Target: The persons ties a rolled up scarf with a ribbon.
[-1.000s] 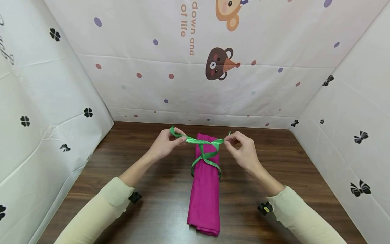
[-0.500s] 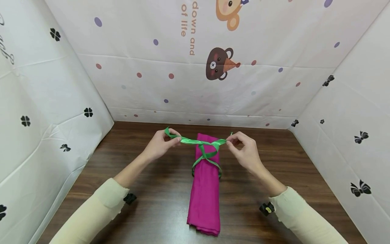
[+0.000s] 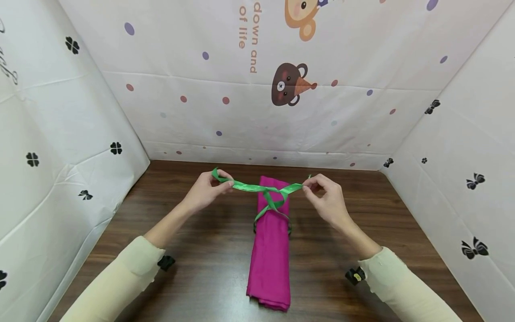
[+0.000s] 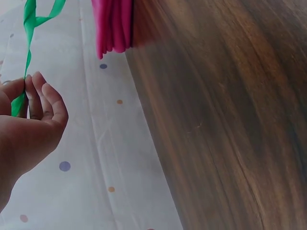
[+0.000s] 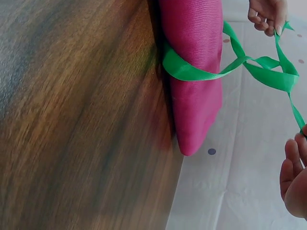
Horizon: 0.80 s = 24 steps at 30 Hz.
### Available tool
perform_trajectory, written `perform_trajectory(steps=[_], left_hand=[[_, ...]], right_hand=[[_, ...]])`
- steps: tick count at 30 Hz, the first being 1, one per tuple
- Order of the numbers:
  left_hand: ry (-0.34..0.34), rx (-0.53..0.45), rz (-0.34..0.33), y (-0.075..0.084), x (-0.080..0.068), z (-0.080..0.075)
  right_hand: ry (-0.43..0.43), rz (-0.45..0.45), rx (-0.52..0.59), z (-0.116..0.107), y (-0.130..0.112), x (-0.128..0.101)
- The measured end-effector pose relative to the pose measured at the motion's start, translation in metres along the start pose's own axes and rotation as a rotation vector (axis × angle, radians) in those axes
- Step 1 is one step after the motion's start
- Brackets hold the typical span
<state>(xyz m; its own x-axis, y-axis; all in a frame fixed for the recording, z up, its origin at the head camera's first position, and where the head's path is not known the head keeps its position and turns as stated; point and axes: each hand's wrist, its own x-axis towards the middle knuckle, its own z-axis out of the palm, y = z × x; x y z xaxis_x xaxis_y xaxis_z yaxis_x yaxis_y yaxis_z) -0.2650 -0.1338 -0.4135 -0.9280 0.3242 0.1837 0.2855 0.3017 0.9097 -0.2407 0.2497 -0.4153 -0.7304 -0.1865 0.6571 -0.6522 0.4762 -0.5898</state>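
Observation:
A magenta folded cloth point(image 3: 270, 259) lies lengthwise on the wooden table, with a green ribbon point(image 3: 250, 187) looped around its upper part. Above the cloth the ribbon crosses itself, leaving a loose loop, visible in the right wrist view as a slack ribbon point(image 5: 268, 76) raised off the cloth point(image 5: 194, 96). My left hand point(image 3: 206, 190) pinches one ribbon end between thumb and fingers, its tip sticking up past them. On the other side my right hand point(image 3: 327, 199) pinches the opposite end. Between the two hands the ribbon stretches nearly straight across the cloth's far end.
The dark wooden table point(image 3: 217, 277) extends on both sides of the cloth. A white printed sheet point(image 3: 193, 120) rises behind the table's back edge, with more white sheeting point(image 3: 462, 147) along the right and left sides.
My left hand has moved left and my right hand slightly right, both still pinching the ribbon. The span between them is longer and the loop over the cloth has become smaller.

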Motion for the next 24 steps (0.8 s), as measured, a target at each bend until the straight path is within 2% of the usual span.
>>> perform_trajectory(steps=[12, 24], left_hand=[[0.017, 0.027, -0.006, -0.002, -0.003, -0.01], [0.024, -0.008, -0.016, -0.005, -0.004, -0.015]], right_hand=[[0.015, 0.004, -0.021, -0.005, 0.004, 0.0], [0.026, 0.0, -0.02, -0.01, 0.005, 0.001]])
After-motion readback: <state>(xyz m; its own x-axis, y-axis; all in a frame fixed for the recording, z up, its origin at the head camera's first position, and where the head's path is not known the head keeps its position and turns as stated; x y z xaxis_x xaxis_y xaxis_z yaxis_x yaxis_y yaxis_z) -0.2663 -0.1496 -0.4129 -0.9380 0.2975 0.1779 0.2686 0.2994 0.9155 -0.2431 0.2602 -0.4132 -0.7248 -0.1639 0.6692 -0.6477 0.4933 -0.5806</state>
